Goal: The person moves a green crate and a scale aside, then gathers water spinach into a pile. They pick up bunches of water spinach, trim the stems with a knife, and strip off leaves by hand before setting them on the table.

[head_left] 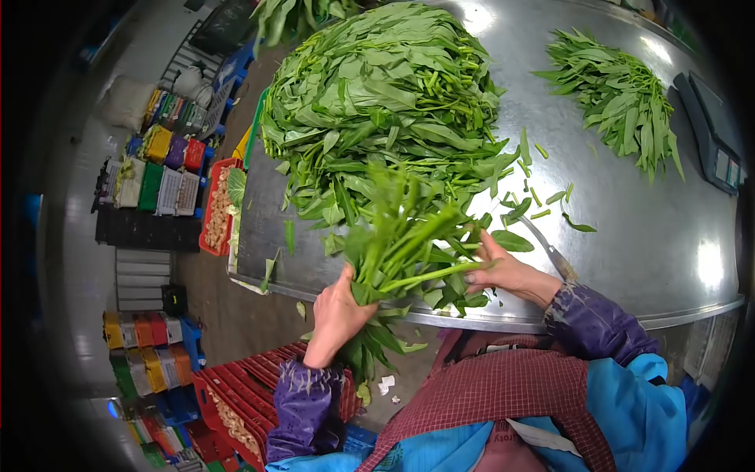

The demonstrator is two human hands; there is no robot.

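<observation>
My left hand (342, 311) is wrapped round a bunch of water spinach (401, 248), its stems pointing up and its leaves hanging below over the table's near edge. My right hand (507, 271) pinches a stem and leaves at the right side of that bunch. Just beyond rises a large heap of water spinach (377, 94) on the metal table (661, 259). A curved knife (554, 253) lies beside my right wrist, its handle partly behind the sleeve. Cut stem pieces (539, 214) and loose leaves are scattered between heap and knife.
A smaller pile of greens (621, 102) sits at the far right near a scale (712, 130). Left of the table stands a red crate (217, 208) of ginger-like roots. Stacked red crates (236, 377) are at lower left. Colourful crates (169, 157) line the floor farther off.
</observation>
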